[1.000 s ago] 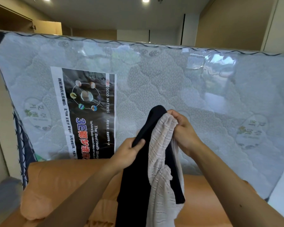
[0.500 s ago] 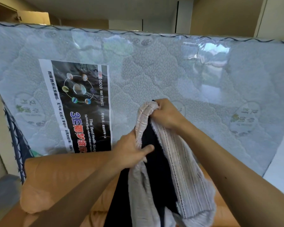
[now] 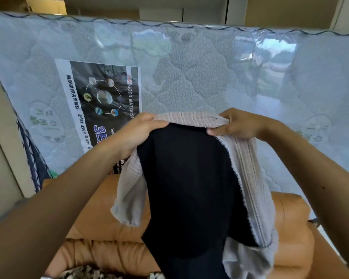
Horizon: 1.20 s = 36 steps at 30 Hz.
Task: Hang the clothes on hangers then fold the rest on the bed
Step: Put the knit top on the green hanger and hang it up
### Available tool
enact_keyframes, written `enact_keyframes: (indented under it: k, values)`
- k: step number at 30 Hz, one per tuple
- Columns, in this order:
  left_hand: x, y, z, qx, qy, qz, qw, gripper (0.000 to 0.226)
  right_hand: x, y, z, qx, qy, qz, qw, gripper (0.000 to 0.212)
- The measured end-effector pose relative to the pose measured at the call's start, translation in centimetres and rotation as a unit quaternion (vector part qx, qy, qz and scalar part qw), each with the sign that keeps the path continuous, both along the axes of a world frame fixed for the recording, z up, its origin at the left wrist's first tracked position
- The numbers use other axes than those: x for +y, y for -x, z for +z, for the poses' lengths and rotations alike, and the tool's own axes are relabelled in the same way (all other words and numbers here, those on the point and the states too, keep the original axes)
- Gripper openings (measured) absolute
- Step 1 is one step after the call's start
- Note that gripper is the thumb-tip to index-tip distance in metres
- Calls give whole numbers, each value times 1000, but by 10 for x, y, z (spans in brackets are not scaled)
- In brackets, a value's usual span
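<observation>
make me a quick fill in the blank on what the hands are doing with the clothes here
1. The left hand and the right hand hold the pale knit garment up by its ____ edge.
2. The inner garment hanging inside the knit one is coloured ____.
3. The printed label sits on the plastic-wrapped ____ behind the clothes.

Missing words: top; black; mattress
</observation>
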<state>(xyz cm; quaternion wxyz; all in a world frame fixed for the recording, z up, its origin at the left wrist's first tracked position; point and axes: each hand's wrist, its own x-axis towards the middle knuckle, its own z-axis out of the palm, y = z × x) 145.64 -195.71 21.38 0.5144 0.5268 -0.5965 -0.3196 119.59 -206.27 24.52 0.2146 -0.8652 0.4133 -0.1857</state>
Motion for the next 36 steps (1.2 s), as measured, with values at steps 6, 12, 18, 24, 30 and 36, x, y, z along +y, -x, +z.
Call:
enact_keyframes:
  k: [6, 12, 18, 24, 30, 36]
  values:
    - [1, 12, 26, -36, 22, -13, 999, 45, -4, 15, -17, -92, 13, 5, 996, 20]
    - [-3, 19, 25, -71, 66, -42, 994, 15, -9, 13, -19, -136, 156, -9, 978, 22]
    - [21, 30, 6, -149, -69, -286, 944, 21, -11, -2, -46, -175, 206, 50, 961, 17]
    - [-10, 19, -18, -111, 46, -18, 993, 7, 6, -18, -68, -321, 19, 169, 932, 22]
    - [-28, 19, -57, -165, 16, -118, 979, 90, 23, -16, -54, -366, -149, 233, 889, 20]
    - [-44, 40, -59, 70, -74, -264, 959, 77, 23, 3, -39, -331, -193, 276, 882, 25]
